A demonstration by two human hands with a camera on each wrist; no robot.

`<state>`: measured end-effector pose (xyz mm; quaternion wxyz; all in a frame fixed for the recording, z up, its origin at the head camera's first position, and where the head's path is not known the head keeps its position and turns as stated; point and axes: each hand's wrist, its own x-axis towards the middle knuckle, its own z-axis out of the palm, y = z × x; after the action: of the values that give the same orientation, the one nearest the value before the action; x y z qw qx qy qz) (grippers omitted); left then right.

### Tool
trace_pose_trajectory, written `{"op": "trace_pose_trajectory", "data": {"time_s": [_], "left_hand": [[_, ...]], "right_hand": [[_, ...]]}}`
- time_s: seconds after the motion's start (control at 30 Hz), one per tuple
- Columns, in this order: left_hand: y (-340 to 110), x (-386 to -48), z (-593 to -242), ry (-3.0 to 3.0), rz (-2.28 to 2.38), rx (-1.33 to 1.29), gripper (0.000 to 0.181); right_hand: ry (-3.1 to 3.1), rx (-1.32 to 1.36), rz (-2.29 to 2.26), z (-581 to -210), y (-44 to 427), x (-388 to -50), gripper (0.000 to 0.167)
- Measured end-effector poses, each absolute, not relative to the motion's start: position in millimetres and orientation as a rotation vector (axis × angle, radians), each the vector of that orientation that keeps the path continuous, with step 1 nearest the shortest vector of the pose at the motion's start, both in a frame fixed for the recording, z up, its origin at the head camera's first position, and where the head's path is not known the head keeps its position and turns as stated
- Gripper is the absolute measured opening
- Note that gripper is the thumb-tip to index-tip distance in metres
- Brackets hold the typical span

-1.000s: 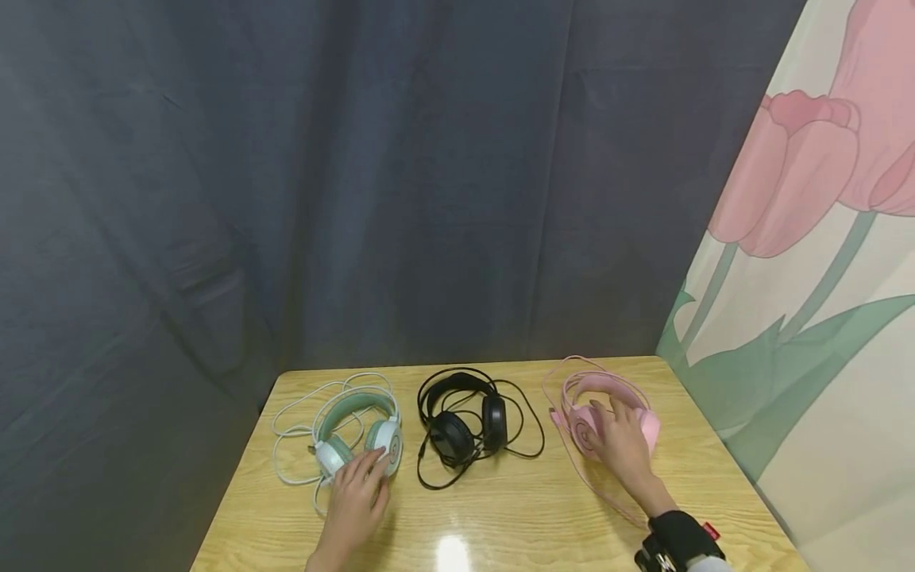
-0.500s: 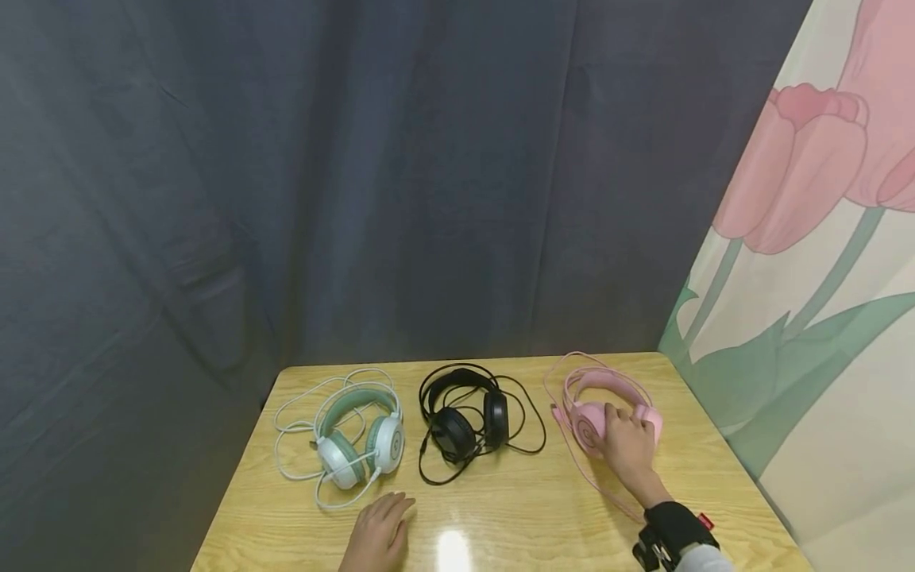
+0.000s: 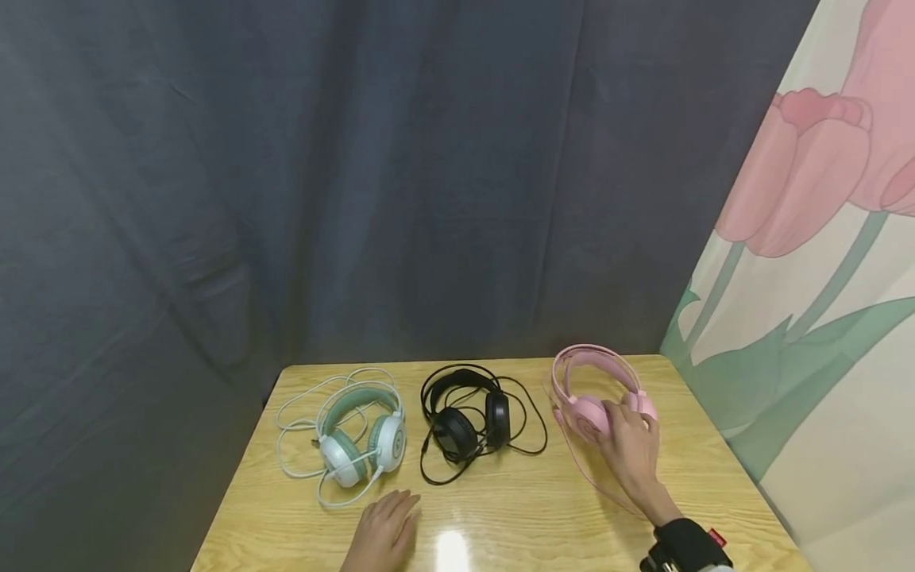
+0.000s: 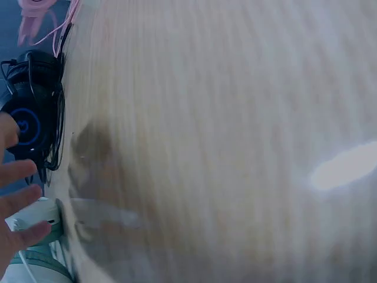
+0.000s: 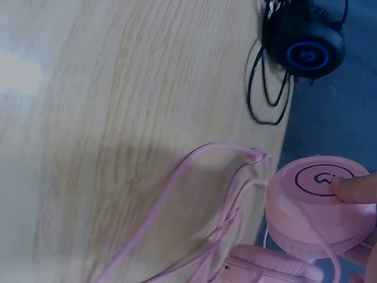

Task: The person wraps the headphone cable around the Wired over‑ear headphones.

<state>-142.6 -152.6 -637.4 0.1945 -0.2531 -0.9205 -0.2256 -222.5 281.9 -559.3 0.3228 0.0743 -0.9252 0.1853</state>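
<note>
At the table's right, my right hand (image 3: 632, 449) grips the pink headphones (image 3: 592, 415) by the ear cups. In the right wrist view a finger (image 5: 356, 188) lies on the outer face of a pink ear cup (image 5: 318, 218), with the pink cable (image 5: 177, 177) trailing over the wood. My left hand (image 3: 384, 532) is near the table's front, fingers extended and holding nothing, below the white and green headphones (image 3: 389, 443). In the left wrist view its spread fingers (image 4: 20, 200) show at the left edge.
Black headphones (image 3: 455, 433) with a looped black cable lie mid-table, between the other two pairs. A dark curtain (image 3: 429, 199) hangs behind the wooden table (image 3: 529, 516); a tulip-patterned cloth (image 3: 822, 357) stands along the right side.
My left hand has left the white and green headphones and moved toward the front and right. My right hand has closed on the pink headphones, which have shifted slightly back and tilted.
</note>
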Motion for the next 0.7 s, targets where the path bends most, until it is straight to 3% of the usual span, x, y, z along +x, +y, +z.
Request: {"op": "trace_pose_trajectory", "data": {"time_s": [0.2, 0.7], "left_hand": [[-146, -150, -622, -2.552, -0.776, -0.676, 0.031], [-119, -191, -559, -2.536, -1.067, -0.432, 0.055]], "right_hand": [[-2.303, 0.354, 0.499, -539, 264, -213, 0.06], [-2.222, 0.641, 0.648, -518, 188, -180, 0.062]]}}
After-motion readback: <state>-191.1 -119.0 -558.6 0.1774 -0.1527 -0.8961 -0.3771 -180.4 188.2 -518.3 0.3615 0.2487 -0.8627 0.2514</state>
